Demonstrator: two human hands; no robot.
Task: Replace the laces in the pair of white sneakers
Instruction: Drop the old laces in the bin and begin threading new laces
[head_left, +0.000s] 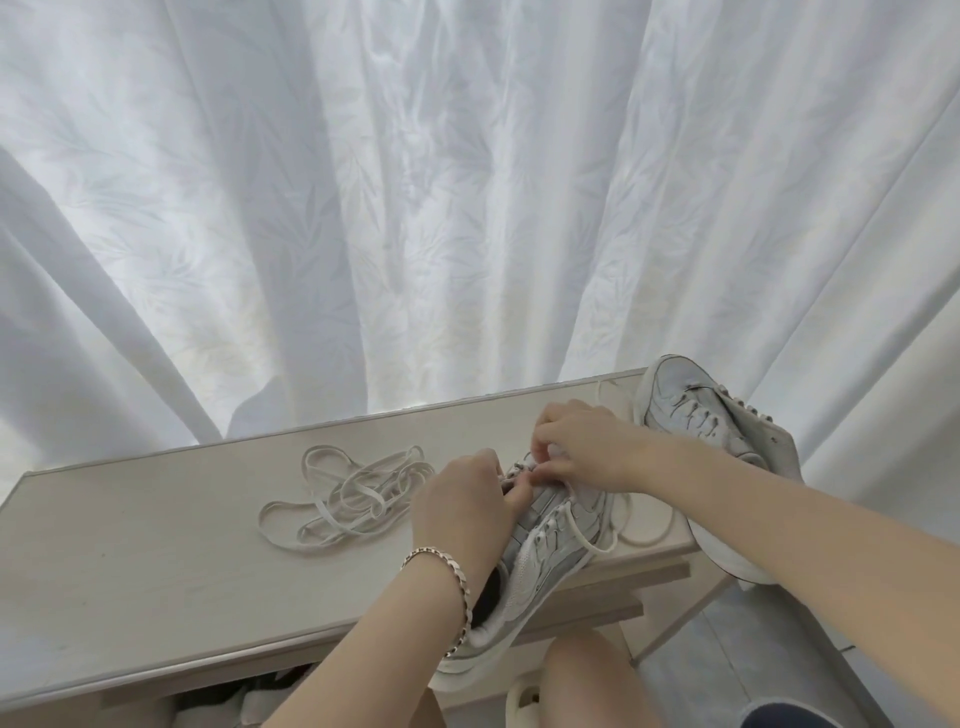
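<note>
A white sneaker (545, 551) lies on the pale table (156, 561), its heel hanging over the front edge. My left hand (457, 504) holds the sneaker's upper by the eyelets. My right hand (582, 447) pinches the lace (587, 535) near the sneaker's toe end. A loop of that lace trails to the right across the tabletop. A second white sneaker (696, 415) rests at the table's far right corner, with no lace in the eyelets that show. A loose tangle of white laces (348, 499) lies on the table to the left of my hands.
A white patterned curtain (415, 182) hangs right behind the table. Below the tabletop are wooden rails (613, 608) and a tiled floor (753, 654) at the right. My knee (587, 670) sits under the front edge. Dark items show under the table at the left.
</note>
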